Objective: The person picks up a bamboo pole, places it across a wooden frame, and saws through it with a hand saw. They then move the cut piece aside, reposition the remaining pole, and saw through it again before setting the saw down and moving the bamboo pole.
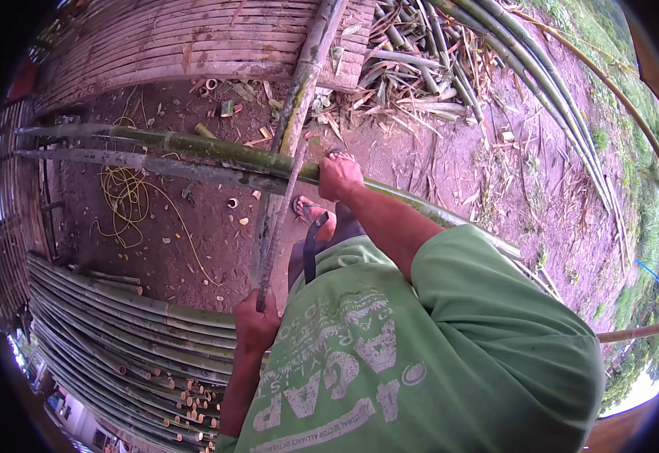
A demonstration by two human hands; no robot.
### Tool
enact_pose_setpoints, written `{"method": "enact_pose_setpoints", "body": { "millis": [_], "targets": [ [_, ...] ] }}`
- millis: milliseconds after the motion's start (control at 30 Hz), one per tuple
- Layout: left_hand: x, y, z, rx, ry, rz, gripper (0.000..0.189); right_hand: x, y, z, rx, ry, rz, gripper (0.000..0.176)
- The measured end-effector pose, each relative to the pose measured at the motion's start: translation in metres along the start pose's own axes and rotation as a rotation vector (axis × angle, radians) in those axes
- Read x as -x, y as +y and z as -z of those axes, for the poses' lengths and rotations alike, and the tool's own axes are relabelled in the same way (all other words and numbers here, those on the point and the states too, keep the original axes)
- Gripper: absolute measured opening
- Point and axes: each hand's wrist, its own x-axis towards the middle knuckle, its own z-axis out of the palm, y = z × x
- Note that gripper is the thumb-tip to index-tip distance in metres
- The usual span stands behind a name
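My left hand (257, 323) is closed round the lower end of a long, thin, saw-like blade (282, 208). The blade slants up across a green bamboo pole (212, 147). Just right of where they cross, my right hand (341, 180) grips this pole, fingers wrapped over it. Beneath the pole is an upright-running, worn bamboo support (307, 79). A greyer pole (186, 169) lies alongside the green one. Whether the blade's edge has cut into the bamboo cannot be seen.
A slatted bamboo platform (163, 41) is at the top left. Stacked poles (118, 317) fill the lower left. Yellow cord (125, 198) lies on the dirt. Split scraps (420, 75) are piled at the top, beside long bent poles (548, 79). My sandalled feet (316, 210) stand near the support.
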Motion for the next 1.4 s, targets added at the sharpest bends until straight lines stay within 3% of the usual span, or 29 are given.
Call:
{"method": "enact_pose_setpoints", "body": {
  "millis": [67,133,200,233,367,467,600,700,800,867,1000,1100,1233,1333,1400],
  "targets": [
    [-0.021,0.008,-0.010,0.027,0.005,-0.006,0.032,-0.003,0.002,0.003,0.003,-0.033,0.006,0.027],
    [-0.104,0.013,-0.051,0.078,0.087,-0.199,0.033,-0.011,0.005,-0.009,-0.015,0.053,-0.018,0.026],
    [-0.121,0.020,-0.060,0.102,0.129,-0.265,0.035,-0.011,0.007,-0.005,-0.023,0.008,-0.041,0.025],
    [-0.117,0.021,-0.056,0.101,0.153,-0.280,0.036,-0.003,0.003,-0.007,0.018,0.049,0.002,0.026],
    [0.001,0.011,0.004,0.004,0.027,-0.027,0.033,-0.001,0.000,0.003,-0.003,-0.031,-0.018,0.028],
    [-0.007,0.008,0.003,-0.004,0.003,-0.025,0.033,-0.009,0.004,-0.002,0.011,-0.026,-0.015,0.027],
    [-0.108,0.021,-0.043,0.081,0.058,-0.151,0.033,-0.011,0.004,-0.004,-0.003,-0.034,-0.029,0.031],
    [-0.074,0.013,-0.042,0.035,0.099,-0.197,0.033,-0.001,-0.001,-0.012,0.048,-0.007,-0.003,0.033],
    [-0.005,0.011,-0.001,0.034,0.020,0.000,0.032,-0.002,0.000,0.003,0.038,-0.077,-0.022,0.032],
    [0.000,0.010,0.007,-0.013,-0.016,0.039,0.032,0.001,-0.001,0.000,0.042,-0.020,-0.001,0.031],
    [-0.133,0.047,-0.058,0.108,0.070,-0.229,0.033,-0.006,0.002,0.000,0.036,0.014,-0.016,0.029],
    [-0.116,0.030,-0.051,-0.024,0.144,-0.252,0.034,-0.003,0.004,-0.003,0.044,-0.012,0.012,0.028],
    [-0.004,0.015,0.006,-0.008,0.086,-0.120,0.036,0.001,0.001,0.003,0.022,-0.042,0.014,0.028],
    [-0.058,0.019,-0.017,-0.029,0.010,-0.095,0.037,-0.006,0.004,-0.007,0.037,0.063,0.022,0.028],
    [-0.135,0.028,-0.052,0.050,0.030,-0.151,0.037,-0.014,0.007,0.001,0.018,0.047,0.013,0.027]
  ]
}}
